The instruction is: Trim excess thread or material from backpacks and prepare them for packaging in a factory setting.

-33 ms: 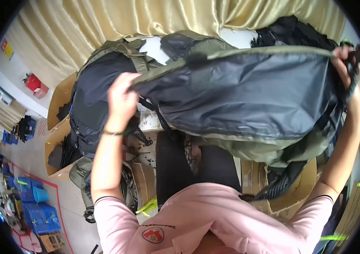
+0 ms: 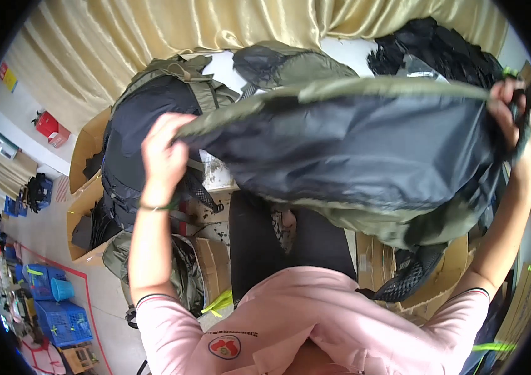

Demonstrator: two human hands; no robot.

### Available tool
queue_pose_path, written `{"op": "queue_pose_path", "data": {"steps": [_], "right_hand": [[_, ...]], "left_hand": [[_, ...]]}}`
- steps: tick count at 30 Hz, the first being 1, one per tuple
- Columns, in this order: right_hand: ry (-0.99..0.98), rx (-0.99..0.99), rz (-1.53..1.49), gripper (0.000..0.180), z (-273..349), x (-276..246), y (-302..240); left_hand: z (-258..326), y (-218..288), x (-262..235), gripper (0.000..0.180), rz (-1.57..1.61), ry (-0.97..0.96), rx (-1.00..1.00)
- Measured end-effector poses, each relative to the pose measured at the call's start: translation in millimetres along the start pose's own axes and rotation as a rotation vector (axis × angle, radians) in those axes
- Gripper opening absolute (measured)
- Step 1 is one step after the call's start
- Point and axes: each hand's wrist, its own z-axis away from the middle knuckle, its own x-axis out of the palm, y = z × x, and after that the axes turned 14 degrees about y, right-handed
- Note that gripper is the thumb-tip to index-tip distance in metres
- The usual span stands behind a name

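Black-and-green bag (image 2: 365, 150), held up and spread wide.
The left hand (image 2: 165, 150) is clamped on one end, the right hand (image 2: 509, 115) on the other; it hangs across the white desk's (image 2: 348, 55) near edge, a backpack (image 2: 134, 131) toward the left edge.

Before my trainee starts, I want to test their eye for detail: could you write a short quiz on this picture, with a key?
1. True or false: the person's left hand is empty.
2. Where does the red container show? (a) at the far right (b) toward the left side (c) between the hands
3. Fill in the colour: the shiny curtain along the top of the picture is ____.

Key:
1. False: the left hand grips the left end of the black-and-olive bag, and the right hand holds its right end.
2. b
3. gold
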Motion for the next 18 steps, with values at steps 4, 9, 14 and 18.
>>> {"op": "queue_pose_path", "data": {"steps": [4, 9, 14, 18], "right_hand": [[-0.379, 0.567, -0.257, 0.034, 129.6, 24.2, 2.1], [-1.295, 0.976, -0.584, 0.027, 277.4, 82.6, 19.9], [-0.637, 1.157, -0.601, 0.017, 292.0, 107.6, 55.7], [-0.535, 0.801, -0.194, 0.017, 301.5, 138.4, 118.3]], "left_hand": [[49.6, 27.8, -92.4, 0.027, -0.112, -0.450, 0.019], [174.0, 25.2, -144.0, 0.036, -0.103, -1.492, -0.567], [163.4, 52.6, -106.3, 0.045, 0.102, -1.329, -0.762], [153.1, 40.6, -32.7, 0.033, 0.007, -0.724, -0.249]]}}
